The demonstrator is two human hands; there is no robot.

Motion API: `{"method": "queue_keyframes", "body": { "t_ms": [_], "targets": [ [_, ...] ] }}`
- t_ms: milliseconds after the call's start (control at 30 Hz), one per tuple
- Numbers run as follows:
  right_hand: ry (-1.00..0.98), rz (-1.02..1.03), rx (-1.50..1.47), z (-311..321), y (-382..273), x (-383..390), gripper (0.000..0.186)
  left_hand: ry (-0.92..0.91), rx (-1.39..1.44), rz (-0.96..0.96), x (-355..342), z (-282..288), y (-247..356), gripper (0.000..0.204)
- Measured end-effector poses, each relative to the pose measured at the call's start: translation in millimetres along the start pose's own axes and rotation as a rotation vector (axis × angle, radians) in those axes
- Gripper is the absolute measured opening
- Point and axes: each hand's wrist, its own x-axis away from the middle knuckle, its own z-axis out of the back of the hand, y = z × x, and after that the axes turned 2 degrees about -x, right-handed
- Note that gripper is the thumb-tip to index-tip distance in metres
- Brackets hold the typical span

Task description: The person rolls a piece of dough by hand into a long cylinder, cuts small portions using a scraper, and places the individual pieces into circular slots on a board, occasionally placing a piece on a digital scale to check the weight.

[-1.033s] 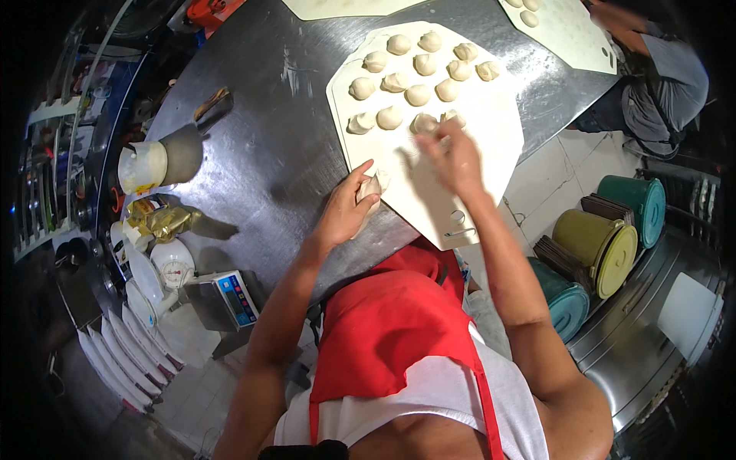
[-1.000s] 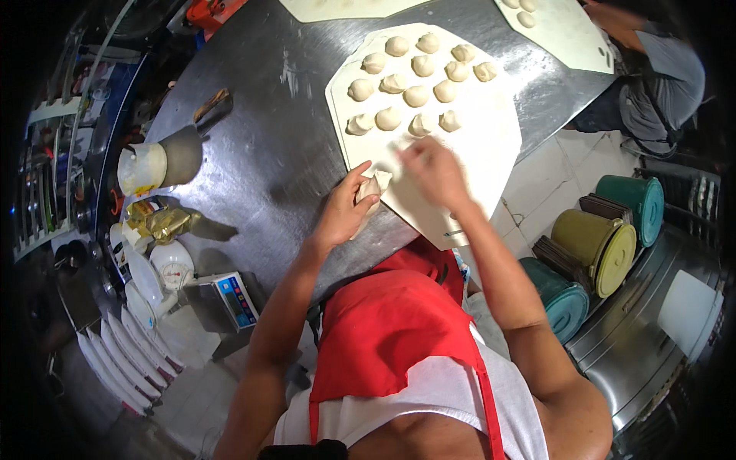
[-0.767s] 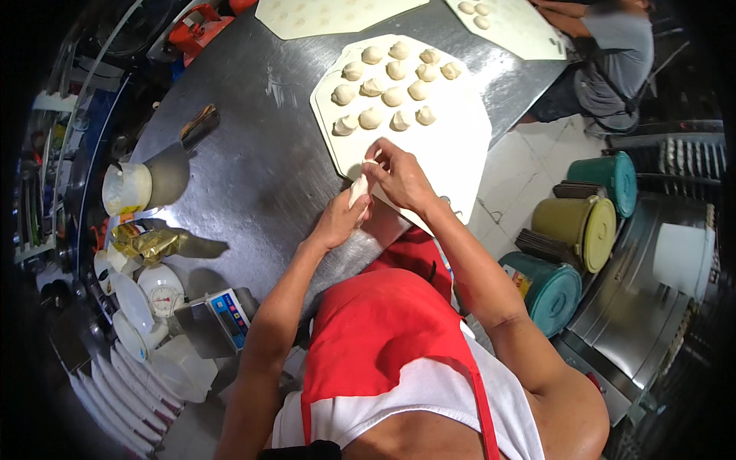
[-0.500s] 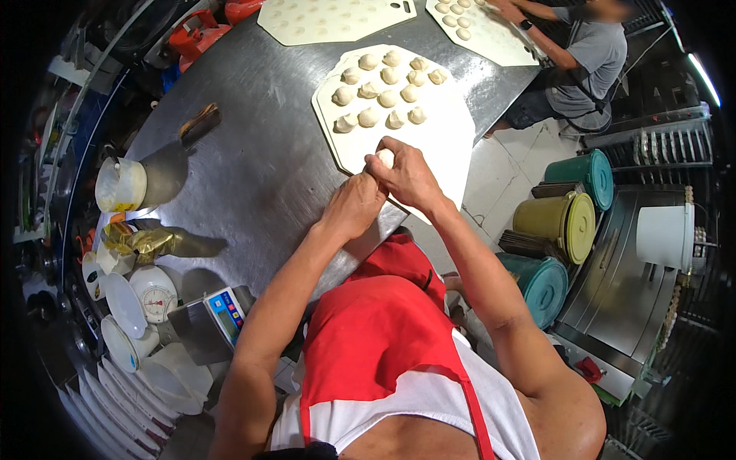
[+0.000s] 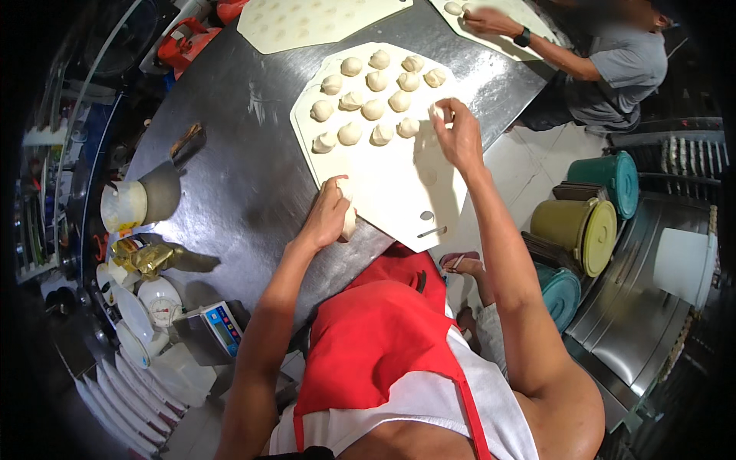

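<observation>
My left hand (image 5: 328, 215), at the near left edge of a cream board (image 5: 391, 180), is closed around a lump of pale dough (image 5: 349, 224); the dough shows below and above the fingers. Over the board's right side, my right hand (image 5: 460, 138) is curled with thumb and fingers around a small dough ball (image 5: 438, 113), mostly hidden by them. Several dough balls (image 5: 349, 133) sit in rows on the board's far half, some with twisted tops. The near corner has a round hole and a slot.
The board lies on a steel table (image 5: 238, 161). Another cream board (image 5: 322, 23) stands beyond; a co-worker's hand (image 5: 491, 23) is over a third board. At left are a white tub (image 5: 124, 205), a dial scale (image 5: 162, 307) and a digital scale (image 5: 218, 330). Lidded buckets (image 5: 598, 238) stand right.
My hands, together on a dough ball before, have parted. The right moved away and right with the ball; the left moved left with the dough lump. The co-worker's hand moved left, and my view shifted.
</observation>
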Motion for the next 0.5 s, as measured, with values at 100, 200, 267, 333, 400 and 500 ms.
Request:
{"method": "queue_keyframes", "body": {
  "t_ms": [100,200,267,333,400,500],
  "targets": [
    [-0.050,-0.065,0.093,-14.2,34.4,-30.9,0.032,0.027,-0.040,-0.038,6.0,1.1,16.8,0.059],
    [-0.085,0.009,0.281,-22.6,40.2,-27.8,0.037,0.023,0.078,0.027,13.9,9.9,38.8,0.063],
    [0.030,0.070,0.167,-22.4,7.7,-2.6,0.041,0.018,0.213,0.088,24.0,14.4,42.9,0.065],
    [-0.497,-0.419,-0.080,-20.5,-75.6,37.5,0.042,0.057,0.408,-0.018,28.9,18.7,46.5,0.065],
    [-0.590,0.027,-0.479,-45.1,-107.2,92.9,0.036,0.062,0.483,-0.123,32.3,23.4,38.9,0.057],
    [-0.572,-0.118,-0.669,-28.9,-155.3,107.3,0.022,-0.072,0.133,-0.039,50.6,47.0,28.8,0.024]
  ]
}}
